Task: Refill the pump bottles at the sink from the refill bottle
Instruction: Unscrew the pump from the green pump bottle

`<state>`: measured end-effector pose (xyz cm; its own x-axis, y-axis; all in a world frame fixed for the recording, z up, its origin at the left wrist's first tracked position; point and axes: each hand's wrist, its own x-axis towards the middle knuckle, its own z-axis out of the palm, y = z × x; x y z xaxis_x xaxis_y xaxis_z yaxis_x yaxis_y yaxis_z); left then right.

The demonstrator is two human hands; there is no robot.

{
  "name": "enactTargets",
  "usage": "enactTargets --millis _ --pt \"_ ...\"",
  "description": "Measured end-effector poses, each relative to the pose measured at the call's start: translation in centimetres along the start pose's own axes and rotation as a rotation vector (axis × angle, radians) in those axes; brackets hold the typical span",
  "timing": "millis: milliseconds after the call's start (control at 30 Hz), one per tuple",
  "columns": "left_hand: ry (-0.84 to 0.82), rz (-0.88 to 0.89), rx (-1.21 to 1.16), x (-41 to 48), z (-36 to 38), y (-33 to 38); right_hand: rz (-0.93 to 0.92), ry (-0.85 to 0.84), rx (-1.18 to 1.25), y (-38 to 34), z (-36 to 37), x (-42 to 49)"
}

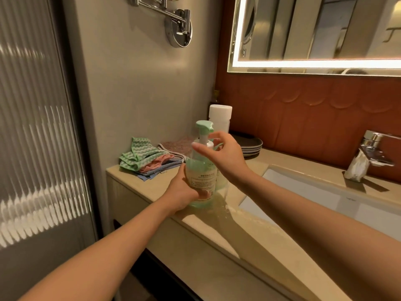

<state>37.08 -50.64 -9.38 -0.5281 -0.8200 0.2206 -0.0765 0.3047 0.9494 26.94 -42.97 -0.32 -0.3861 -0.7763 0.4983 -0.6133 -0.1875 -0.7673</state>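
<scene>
Two pump bottles stand left of the sink: the near pump bottle (200, 179), with a green pump head, and the far pump bottle (221, 181), mostly hidden just behind it. One white-capped bottle (220, 118) stands farther back. One stack of dark plates (252, 145) sits to its right; about four rims show, but the count is unsure. Four cloths are heaped at the far left: a green zigzag cloth (138, 155), a pink cloth (156, 165), a blue cloth (152, 173) and a brown patterned cloth (175, 145). There is one tap (373, 148), one sink (303, 187), one lit mirror (314, 29) and one chrome wall arm (178, 27). Two hands are in view, the left hand (182, 192) and the right hand (225, 157).
</scene>
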Motion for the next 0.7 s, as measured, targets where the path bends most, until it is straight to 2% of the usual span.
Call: enactTargets --millis 100,333,533,633,700 --pt "0.0 -0.004 0.046 0.0 0.1 -0.1 -0.013 0.015 -0.071 -0.9 0.5 0.2" --pt "-0.013 0.027 0.093 0.1 -0.1 -0.3 0.065 -0.113 0.102 -1.0 0.9 -0.2" --pt "-0.016 0.008 0.108 0.1 0.0 -0.1 0.034 0.031 -0.04 -0.9 1.3 0.3" --pt "-0.018 0.008 0.082 0.1 0.0 -0.2 0.051 0.018 -0.06 -1.0 1.6 0.3" --pt "-0.026 0.016 0.081 0.0 -0.1 -0.1 0.07 -0.027 0.009 -1.2 1.6 0.1"
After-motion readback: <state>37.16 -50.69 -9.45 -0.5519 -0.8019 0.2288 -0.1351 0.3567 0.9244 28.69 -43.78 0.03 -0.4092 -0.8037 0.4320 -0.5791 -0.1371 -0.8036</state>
